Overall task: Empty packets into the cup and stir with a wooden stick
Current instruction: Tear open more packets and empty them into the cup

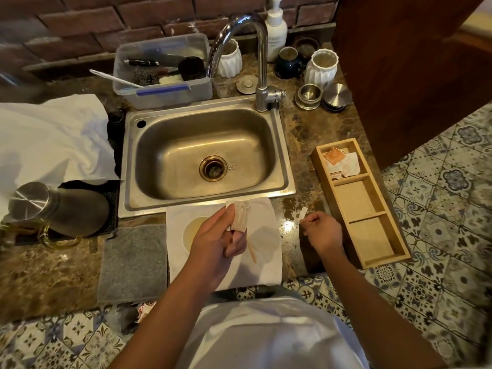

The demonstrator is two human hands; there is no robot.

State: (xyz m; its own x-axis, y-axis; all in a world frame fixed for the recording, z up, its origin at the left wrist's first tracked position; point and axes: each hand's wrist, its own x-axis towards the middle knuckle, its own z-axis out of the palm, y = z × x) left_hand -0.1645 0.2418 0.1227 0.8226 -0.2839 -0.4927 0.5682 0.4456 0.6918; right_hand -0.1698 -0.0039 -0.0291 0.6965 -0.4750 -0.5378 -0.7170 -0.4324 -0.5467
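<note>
Packets up over the cup, torn strip off to the right.

Sink (207,155) fills the middle of the counter, and just in front of it lies a white napkin (263,235) with the cup (190,230) on it, pale liquid showing inside, partly hidden by the left hand (213,243). That left hand pinches a small bunch of white packets (239,215) between thumb and curled fingers, long axis upright and leaning slightly right, top ends toward the sink, held just beside the cup. Wooden stick (252,251) lies on the napkin, running toward the person, its far end under the hand. Wooden tray (372,206) sits to the right, more packets in its far compartment. Right hand (322,231), fingers curled, pinches a thin white torn strip (303,213) that points up and away.
</note>
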